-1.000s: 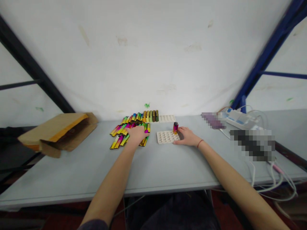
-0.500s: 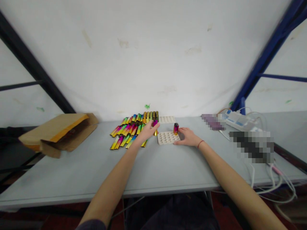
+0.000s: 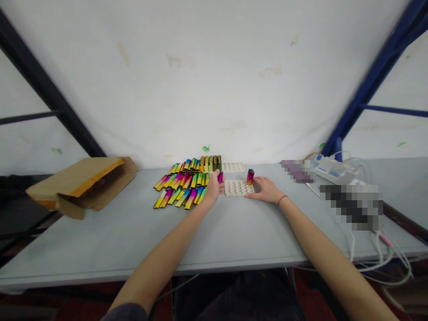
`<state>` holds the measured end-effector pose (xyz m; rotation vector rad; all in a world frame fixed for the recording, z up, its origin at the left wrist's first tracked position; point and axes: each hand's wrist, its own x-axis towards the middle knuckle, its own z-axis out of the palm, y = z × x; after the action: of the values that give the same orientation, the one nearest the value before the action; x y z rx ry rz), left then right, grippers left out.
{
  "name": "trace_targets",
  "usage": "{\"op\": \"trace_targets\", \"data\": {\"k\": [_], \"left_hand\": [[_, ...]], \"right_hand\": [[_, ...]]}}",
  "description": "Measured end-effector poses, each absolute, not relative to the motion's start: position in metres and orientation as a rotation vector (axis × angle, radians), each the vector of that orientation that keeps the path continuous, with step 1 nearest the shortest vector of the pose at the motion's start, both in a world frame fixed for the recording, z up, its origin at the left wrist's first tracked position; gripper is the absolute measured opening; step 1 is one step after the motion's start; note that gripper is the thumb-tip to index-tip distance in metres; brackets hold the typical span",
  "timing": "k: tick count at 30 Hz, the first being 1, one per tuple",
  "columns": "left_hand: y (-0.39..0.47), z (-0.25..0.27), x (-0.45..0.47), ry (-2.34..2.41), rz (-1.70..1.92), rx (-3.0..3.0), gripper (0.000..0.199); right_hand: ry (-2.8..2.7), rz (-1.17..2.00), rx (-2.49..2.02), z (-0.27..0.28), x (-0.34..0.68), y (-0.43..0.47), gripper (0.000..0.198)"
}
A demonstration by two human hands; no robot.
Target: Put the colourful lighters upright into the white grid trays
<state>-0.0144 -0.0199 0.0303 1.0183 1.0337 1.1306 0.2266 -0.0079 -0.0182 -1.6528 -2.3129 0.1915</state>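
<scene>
- Across comes the left hand (image 3: 213,191) from the pile, now beside the pale tray (image 3: 234,189), closed around a shiny tube (image 3: 220,177)!
- Right hand (image 3: 267,191), thumb and fingers parted, holds the tray's right end.
- Black-topped tube (image 3: 250,176) upright there; loose tubes (image 3: 191,197) on the bench (image 3: 217,236), left.

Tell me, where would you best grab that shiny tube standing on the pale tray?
Probably by the upper sides of the shiny tube, coming from above: it stands upright at the far right corner of the pale tray, its top rising clear, while the right hand crowds its right side. Its narrow body should suit a pinch.
</scene>
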Motion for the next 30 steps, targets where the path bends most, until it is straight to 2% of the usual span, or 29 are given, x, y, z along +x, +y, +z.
{"op": "trace_targets", "data": {"k": [8,23,27,30], "left_hand": [[-0.026,0.026,-0.011,1.03,1.222,0.943,0.038],[-0.026,0.031,-0.01,0.982,1.291,0.756,0.04],[-0.023,0.021,-0.006,0.979,1.217,0.889,0.039],[-0.024,0.01,0.0,0.967,1.221,1.197,0.028]], "right_hand": [[-2.326,0.199,-1.666,-0.016,0.225,-0.01,0.07],[-2.335,0.182,-1.7,-0.015,0.221,-0.013,0.071],[-2.345,0.183,-1.704,-0.015,0.22,-0.014,0.071],[-2.338,0.181,-1.712,-0.016,0.219,-0.013,0.072]]}}
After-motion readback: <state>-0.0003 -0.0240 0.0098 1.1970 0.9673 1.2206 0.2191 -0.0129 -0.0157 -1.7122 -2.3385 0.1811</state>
